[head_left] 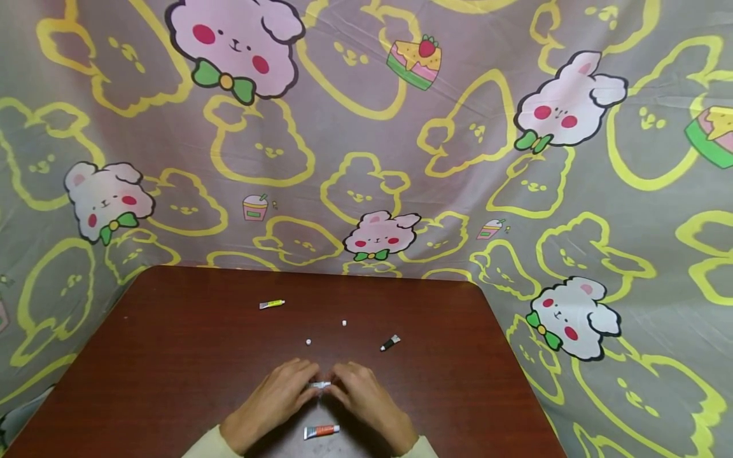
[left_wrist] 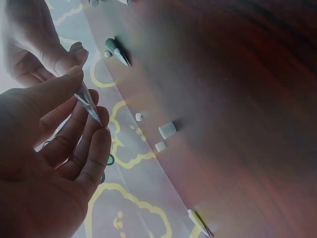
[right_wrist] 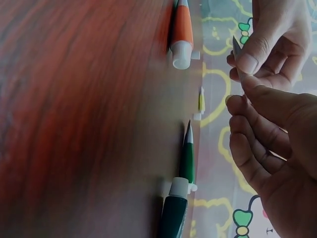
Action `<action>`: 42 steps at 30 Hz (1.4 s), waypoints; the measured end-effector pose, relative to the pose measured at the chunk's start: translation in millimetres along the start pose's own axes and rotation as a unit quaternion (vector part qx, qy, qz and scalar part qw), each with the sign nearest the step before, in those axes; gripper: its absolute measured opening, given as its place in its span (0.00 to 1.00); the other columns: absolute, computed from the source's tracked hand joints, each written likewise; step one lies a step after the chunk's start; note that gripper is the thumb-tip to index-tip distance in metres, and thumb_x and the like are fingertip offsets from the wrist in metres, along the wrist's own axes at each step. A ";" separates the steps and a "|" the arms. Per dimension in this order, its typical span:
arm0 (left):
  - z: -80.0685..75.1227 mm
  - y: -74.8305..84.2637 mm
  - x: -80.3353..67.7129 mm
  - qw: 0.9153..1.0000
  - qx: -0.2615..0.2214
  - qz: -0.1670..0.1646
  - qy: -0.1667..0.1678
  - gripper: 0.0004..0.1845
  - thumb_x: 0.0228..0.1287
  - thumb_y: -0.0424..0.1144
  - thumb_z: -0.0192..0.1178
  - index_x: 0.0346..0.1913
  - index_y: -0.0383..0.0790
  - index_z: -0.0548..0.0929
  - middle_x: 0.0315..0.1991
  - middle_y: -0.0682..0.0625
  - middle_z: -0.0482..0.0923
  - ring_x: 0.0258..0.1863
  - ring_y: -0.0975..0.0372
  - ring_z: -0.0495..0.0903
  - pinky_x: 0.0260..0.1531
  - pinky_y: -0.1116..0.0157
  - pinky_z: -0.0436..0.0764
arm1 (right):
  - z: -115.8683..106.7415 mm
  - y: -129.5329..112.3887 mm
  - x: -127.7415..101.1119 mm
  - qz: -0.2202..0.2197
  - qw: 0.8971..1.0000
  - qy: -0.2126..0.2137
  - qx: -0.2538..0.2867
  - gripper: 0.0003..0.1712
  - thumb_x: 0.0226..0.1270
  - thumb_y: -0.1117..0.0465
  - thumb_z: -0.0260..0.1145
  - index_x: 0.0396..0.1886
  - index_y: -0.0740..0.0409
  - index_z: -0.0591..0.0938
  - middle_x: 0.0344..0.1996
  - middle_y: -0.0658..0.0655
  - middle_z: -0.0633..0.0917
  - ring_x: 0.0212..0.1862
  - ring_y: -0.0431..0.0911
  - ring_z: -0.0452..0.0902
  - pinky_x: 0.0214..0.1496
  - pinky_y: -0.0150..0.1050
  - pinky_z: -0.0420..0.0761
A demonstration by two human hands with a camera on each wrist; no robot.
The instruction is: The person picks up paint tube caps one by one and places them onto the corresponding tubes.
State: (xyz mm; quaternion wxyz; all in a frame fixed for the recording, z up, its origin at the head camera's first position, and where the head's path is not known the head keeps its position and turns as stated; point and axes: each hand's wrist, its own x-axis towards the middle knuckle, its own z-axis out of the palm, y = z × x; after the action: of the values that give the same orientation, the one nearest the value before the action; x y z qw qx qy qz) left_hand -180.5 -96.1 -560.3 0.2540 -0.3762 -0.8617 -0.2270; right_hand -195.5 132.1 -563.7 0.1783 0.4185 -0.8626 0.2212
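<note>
Four small tubes show in the head view: one yellow tube [head_left: 273, 304], one dark tube [head_left: 389, 344], one orange tube [head_left: 323, 432] and one silvery tube [head_left: 322, 385]. Loose white caps number two: a far cap [head_left: 344, 323] and a near cap [head_left: 308, 342]. There are two grips, the left hand [head_left: 277, 391] and the right hand [head_left: 366, 392], and one counter [head_left: 189, 343]. The cloth [head_left: 366, 137] bears five rabbit heads [head_left: 564, 102], two cake slices [head_left: 415, 60] and two whole drink cups [head_left: 254, 208]. The right wrist view shows four tubes lying down, among them a green tube [right_wrist: 187, 161]; whether that makes a fifth overall cannot be told.
</note>
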 end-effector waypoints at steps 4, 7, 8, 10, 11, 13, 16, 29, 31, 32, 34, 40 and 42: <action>0.7 -0.3 -0.6 1.000 0.003 0.004 0.004 0.14 0.62 0.42 0.79 0.38 0.46 0.81 0.31 0.57 0.78 0.31 0.68 0.70 0.31 0.70 0.74 | -0.3 0.6 -0.7 0.011 1.000 -0.004 0.011 0.07 0.72 0.55 0.76 0.38 0.51 0.88 0.32 0.45 0.90 0.36 0.36 0.83 0.43 0.28 0.80; 1.1 0.0 -0.9 1.000 -0.004 0.002 0.003 0.14 0.62 0.42 0.79 0.39 0.46 0.81 0.31 0.58 0.78 0.31 0.69 0.70 0.31 0.71 0.74 | -0.1 0.5 -1.0 0.031 0.999 -0.005 0.028 0.07 0.72 0.54 0.76 0.38 0.52 0.89 0.33 0.45 0.90 0.37 0.36 0.83 0.43 0.28 0.81; 1.3 0.0 -0.9 1.000 -0.006 0.001 0.002 0.14 0.63 0.42 0.79 0.39 0.47 0.80 0.31 0.58 0.78 0.32 0.70 0.70 0.31 0.71 0.73 | 0.0 0.4 -1.1 0.038 0.999 -0.006 0.036 0.07 0.71 0.55 0.77 0.38 0.53 0.89 0.33 0.46 0.90 0.37 0.35 0.83 0.43 0.27 0.81; 1.4 0.1 -0.3 1.000 -0.009 -0.002 0.001 0.14 0.63 0.42 0.79 0.38 0.47 0.80 0.31 0.58 0.78 0.32 0.70 0.70 0.32 0.71 0.74 | 0.3 0.4 -1.1 0.050 0.998 -0.003 0.047 0.08 0.70 0.55 0.78 0.39 0.54 0.88 0.33 0.46 0.90 0.37 0.34 0.83 0.42 0.26 0.81; 1.5 0.1 -0.2 1.000 -0.010 -0.003 0.001 0.14 0.63 0.42 0.79 0.38 0.47 0.80 0.31 0.59 0.78 0.32 0.70 0.70 0.32 0.71 0.74 | 0.4 0.4 -1.1 0.055 0.997 -0.002 0.052 0.09 0.69 0.56 0.79 0.40 0.54 0.88 0.33 0.47 0.90 0.37 0.34 0.83 0.42 0.25 0.80; 1.6 0.0 0.1 1.000 -0.007 -0.003 0.004 0.14 0.63 0.43 0.79 0.38 0.47 0.80 0.32 0.59 0.79 0.33 0.69 0.71 0.32 0.70 0.75 | 0.4 0.2 -1.2 0.063 0.996 -0.002 0.061 0.10 0.67 0.57 0.80 0.40 0.55 0.87 0.32 0.47 0.90 0.36 0.33 0.82 0.41 0.24 0.79; 1.8 -0.2 0.2 1.000 -0.001 -0.002 0.010 0.15 0.61 0.43 0.79 0.38 0.47 0.81 0.32 0.59 0.79 0.32 0.68 0.72 0.32 0.69 0.76 | 0.3 -0.5 -1.4 0.070 0.995 -0.004 0.066 0.11 0.65 0.59 0.82 0.41 0.54 0.87 0.32 0.47 0.89 0.36 0.32 0.81 0.40 0.23 0.78; 1.1 -1.2 1.5 1.000 -0.017 -0.001 0.013 0.13 0.61 0.40 0.80 0.40 0.46 0.83 0.32 0.59 0.80 0.33 0.70 0.73 0.33 0.69 0.76 | 1.8 1.1 -2.6 0.055 0.997 0.008 0.060 0.04 0.76 0.58 0.74 0.40 0.51 0.88 0.35 0.45 0.90 0.39 0.35 0.84 0.44 0.28 0.81; 0.7 -1.1 1.6 1.000 -0.016 0.001 0.014 0.13 0.61 0.40 0.80 0.40 0.46 0.83 0.32 0.59 0.80 0.33 0.69 0.74 0.34 0.68 0.77 | 2.0 1.2 -2.4 0.059 0.996 0.007 0.063 0.04 0.77 0.57 0.72 0.39 0.51 0.88 0.34 0.45 0.90 0.38 0.35 0.84 0.43 0.28 0.81; 0.5 -1.1 1.6 1.000 -0.014 0.001 0.014 0.13 0.61 0.40 0.80 0.41 0.46 0.83 0.33 0.59 0.81 0.34 0.69 0.74 0.34 0.68 0.77 | 2.0 1.1 -2.3 0.061 0.996 0.006 0.064 0.05 0.77 0.57 0.72 0.38 0.51 0.88 0.34 0.45 0.90 0.38 0.35 0.83 0.43 0.27 0.80; 0.3 -1.0 1.4 1.000 -0.013 0.000 0.014 0.13 0.61 0.40 0.80 0.41 0.46 0.84 0.33 0.59 0.81 0.34 0.69 0.75 0.35 0.67 0.78 | 1.8 0.5 -2.1 0.066 0.996 0.006 0.066 0.05 0.77 0.57 0.72 0.38 0.51 0.88 0.33 0.45 0.90 0.38 0.34 0.83 0.43 0.27 0.80; 0.6 -0.3 0.8 1.000 -0.016 -0.008 0.004 0.12 0.63 0.41 0.79 0.42 0.47 0.83 0.35 0.60 0.82 0.35 0.70 0.75 0.35 0.68 0.79 | 0.3 -1.3 -2.7 0.076 0.992 0.016 0.098 0.05 0.71 0.60 0.77 0.41 0.54 0.88 0.34 0.48 0.91 0.38 0.34 0.83 0.43 0.26 0.81; 0.8 -0.2 0.4 1.000 -0.014 -0.008 0.005 0.13 0.63 0.41 0.79 0.42 0.47 0.83 0.35 0.60 0.82 0.35 0.70 0.75 0.35 0.68 0.79 | -0.3 -1.7 -2.6 0.078 0.991 0.018 0.110 0.08 0.69 0.61 0.79 0.41 0.55 0.87 0.33 0.48 0.90 0.37 0.33 0.83 0.42 0.25 0.80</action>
State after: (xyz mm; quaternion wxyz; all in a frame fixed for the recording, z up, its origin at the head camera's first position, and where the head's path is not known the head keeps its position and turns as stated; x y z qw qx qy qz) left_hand -181.1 -95.5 -560.7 0.2515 -0.3713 -0.8602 -0.2430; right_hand -192.6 133.0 -564.4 0.1294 0.3631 -0.8597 0.3352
